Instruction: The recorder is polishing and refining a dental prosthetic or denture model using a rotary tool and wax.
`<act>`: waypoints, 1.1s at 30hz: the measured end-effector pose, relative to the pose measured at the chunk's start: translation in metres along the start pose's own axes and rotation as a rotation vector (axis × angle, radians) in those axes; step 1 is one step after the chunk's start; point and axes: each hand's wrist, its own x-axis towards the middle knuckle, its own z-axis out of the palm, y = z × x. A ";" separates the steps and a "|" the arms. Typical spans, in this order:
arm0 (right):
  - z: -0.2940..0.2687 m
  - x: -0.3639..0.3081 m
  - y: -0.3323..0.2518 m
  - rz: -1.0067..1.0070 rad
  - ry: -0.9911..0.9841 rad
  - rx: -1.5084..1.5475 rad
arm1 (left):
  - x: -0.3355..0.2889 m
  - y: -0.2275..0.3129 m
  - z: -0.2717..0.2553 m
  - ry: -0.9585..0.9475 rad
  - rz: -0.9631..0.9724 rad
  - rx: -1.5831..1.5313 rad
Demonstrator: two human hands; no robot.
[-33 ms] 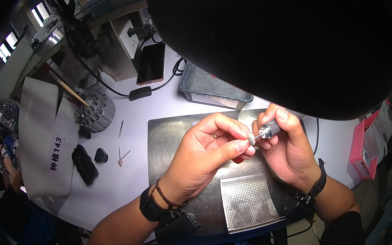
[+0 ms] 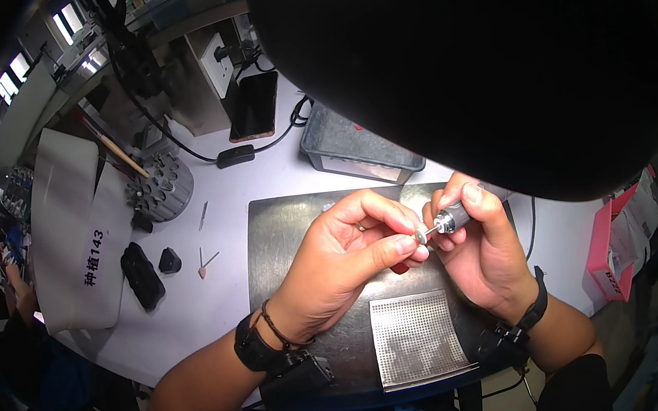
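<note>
In my right hand is a grey rotary handpiece, its shank pointing left. A small round disc bit sits at the shank's tip, right at the fingertips of my left hand. The thumb and index finger of that left hand are pinched together beside the disc. A bit of a small red piece shows below them; the rest is covered by fingers. Both hands are held above a dark metal plate. Below them, on the plate, lies a perforated metal sheet.
A grey bin stands behind the plate. To the left are a round bur holder, loose burs, a black block and a curved white sheet. A phone lies at the back; a pink tray is right. A large dark shape covers the upper right.
</note>
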 end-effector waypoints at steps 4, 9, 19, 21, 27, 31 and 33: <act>0.003 -0.001 -0.003 0.025 0.018 0.013 | 0.001 0.000 0.003 0.000 0.004 -0.005; -0.015 0.009 -0.023 0.064 0.086 0.084 | -0.001 0.004 0.004 0.033 0.007 0.000; -0.114 0.040 -0.087 0.103 0.000 -1.371 | 0.005 -0.005 -0.008 -0.073 0.115 0.046; -0.129 0.047 -0.086 0.174 -0.003 -1.430 | 0.006 -0.006 -0.008 -0.103 0.144 0.062; -0.185 0.061 -0.077 0.135 -0.010 -1.560 | 0.013 -0.006 -0.006 -0.133 0.189 0.071; -0.204 0.072 -0.082 0.164 -0.015 -1.686 | 0.012 -0.006 -0.007 -0.080 0.194 0.102; -0.206 0.074 -0.081 0.164 -0.013 -1.746 | 0.011 -0.006 -0.008 -0.078 0.188 0.073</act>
